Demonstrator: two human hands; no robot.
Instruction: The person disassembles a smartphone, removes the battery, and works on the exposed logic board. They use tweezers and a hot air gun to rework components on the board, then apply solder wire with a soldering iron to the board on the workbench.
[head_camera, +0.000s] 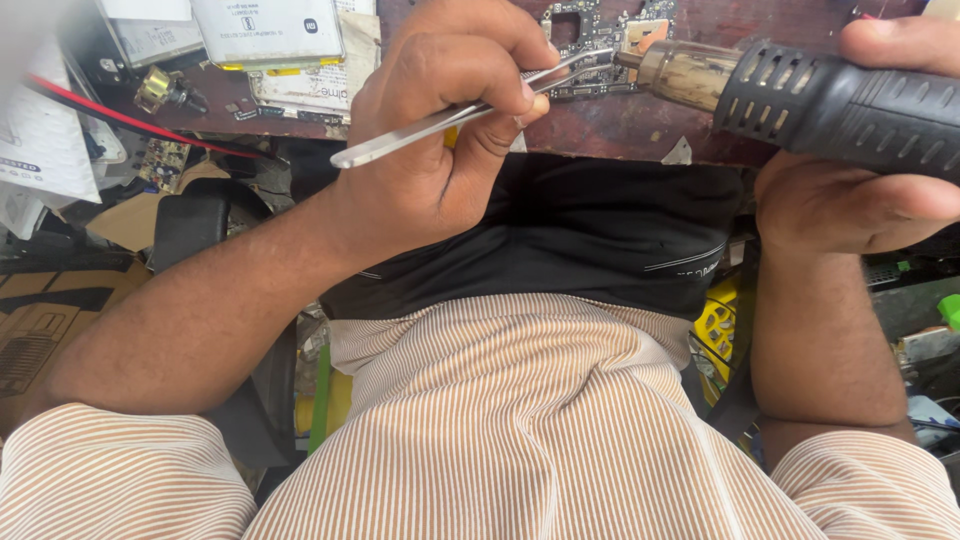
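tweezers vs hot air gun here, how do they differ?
The tweezers are thin, bare shiny metal; the hot air gun is thick, with a black vented barrel and a brownish metal nozzle. The left hand pinches the tweezers between the fingers; the right hand wraps the gun's body. The tweezers slant up to the right; the gun points left. Both tips meet at the circuit board.
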